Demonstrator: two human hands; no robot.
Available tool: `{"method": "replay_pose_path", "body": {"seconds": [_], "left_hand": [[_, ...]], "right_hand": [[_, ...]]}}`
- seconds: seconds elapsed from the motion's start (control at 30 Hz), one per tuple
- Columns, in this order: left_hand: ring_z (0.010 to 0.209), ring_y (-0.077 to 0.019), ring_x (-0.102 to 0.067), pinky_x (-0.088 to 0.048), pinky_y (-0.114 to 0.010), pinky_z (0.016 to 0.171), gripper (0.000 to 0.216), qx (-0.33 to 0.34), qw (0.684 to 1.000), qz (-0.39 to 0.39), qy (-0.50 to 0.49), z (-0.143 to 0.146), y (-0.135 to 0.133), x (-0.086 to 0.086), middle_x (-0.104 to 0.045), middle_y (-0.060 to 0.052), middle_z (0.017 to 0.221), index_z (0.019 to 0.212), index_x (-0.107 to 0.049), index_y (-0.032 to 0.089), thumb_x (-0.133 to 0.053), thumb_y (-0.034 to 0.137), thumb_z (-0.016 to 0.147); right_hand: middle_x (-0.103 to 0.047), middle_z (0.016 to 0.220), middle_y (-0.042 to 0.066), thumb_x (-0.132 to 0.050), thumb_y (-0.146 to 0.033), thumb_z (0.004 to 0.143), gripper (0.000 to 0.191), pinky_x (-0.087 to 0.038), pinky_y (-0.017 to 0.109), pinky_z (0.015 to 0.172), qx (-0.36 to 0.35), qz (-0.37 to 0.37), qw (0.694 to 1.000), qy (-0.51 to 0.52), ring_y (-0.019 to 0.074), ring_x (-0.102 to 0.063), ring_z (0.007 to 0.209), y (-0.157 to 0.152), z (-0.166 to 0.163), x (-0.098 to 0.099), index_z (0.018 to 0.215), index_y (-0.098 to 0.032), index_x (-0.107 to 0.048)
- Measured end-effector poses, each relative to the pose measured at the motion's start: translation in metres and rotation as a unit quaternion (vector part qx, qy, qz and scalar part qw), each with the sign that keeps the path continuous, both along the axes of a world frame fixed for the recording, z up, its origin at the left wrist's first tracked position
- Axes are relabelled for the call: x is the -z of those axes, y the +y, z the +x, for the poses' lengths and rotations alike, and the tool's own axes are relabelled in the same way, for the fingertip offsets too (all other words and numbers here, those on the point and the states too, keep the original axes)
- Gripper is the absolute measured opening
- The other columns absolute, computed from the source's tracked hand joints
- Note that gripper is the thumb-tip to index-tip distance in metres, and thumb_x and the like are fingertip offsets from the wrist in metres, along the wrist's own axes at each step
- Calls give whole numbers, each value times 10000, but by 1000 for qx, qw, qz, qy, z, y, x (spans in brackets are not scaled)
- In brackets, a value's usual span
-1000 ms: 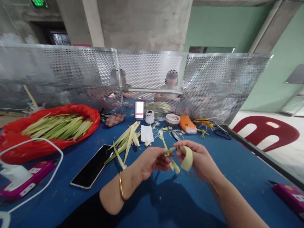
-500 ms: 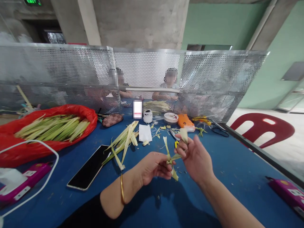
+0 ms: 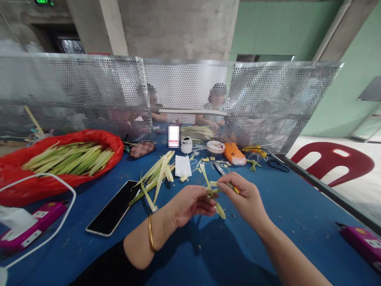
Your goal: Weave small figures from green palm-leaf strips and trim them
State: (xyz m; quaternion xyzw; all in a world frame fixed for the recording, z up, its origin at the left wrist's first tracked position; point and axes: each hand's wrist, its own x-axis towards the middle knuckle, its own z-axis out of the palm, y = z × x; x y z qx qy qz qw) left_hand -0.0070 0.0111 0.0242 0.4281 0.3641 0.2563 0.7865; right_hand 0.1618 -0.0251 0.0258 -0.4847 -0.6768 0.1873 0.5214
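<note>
My left hand (image 3: pixel 193 205) is closed around a small piece woven from pale green corn husk strips (image 3: pixel 210 192), its ends sticking up and down. Against it, on the right, my right hand (image 3: pixel 244 194) pinches another husk strip (image 3: pixel 214 184) between thumb and fingers. Behind the right hand lies a metal-bladed cutting tool (image 3: pixel 219 168), partly hidden, with a bit of yellow and red showing by the fingers. A pile of loose husks (image 3: pixel 160 171) rests left of my hands, partly over a dark phone (image 3: pixel 114 208).
A red bag of husks (image 3: pixel 71 159) stands at the left, near a purple power strip (image 3: pixel 35 222) and white cable. Along the back are a thread spool (image 3: pixel 186 145), a tape roll (image 3: pixel 215 148) and an orange packet (image 3: pixel 234 153). A perforated metal screen (image 3: pixel 184 87) separates people opposite.
My right hand has turned over and come down to the left, bringing its husk strip against the woven piece. The left hand keeps its grip, nearly in place.
</note>
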Motion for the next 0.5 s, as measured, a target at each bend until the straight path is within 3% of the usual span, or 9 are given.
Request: {"method": "replay_pose_path", "body": {"seconds": [0.13, 0.5], "left_hand": [[595, -128, -623, -520, -269, 661, 188, 0, 1000, -7, -4, 0, 2, 1, -651, -49, 679, 778, -692, 102, -599, 263, 750], [579, -146, -640, -531, -290, 654, 256, 9, 998, -50, -35, -3, 9, 11, -669, -66, 673, 798, -689, 81, -516, 268, 772]], "right_hand": [[-606, 741, 26, -537, -218, 860, 153, -430, 289, 687, -24, -7, 997, -76, 169, -564, 725, 0, 1, -3, 735, -206, -625], [-600, 737, 7, -514, -147, 819, 158, -420, 254, 646, -23, -30, 991, -126, 144, -557, 685, 0, 5, -6, 705, -201, -607]]}}
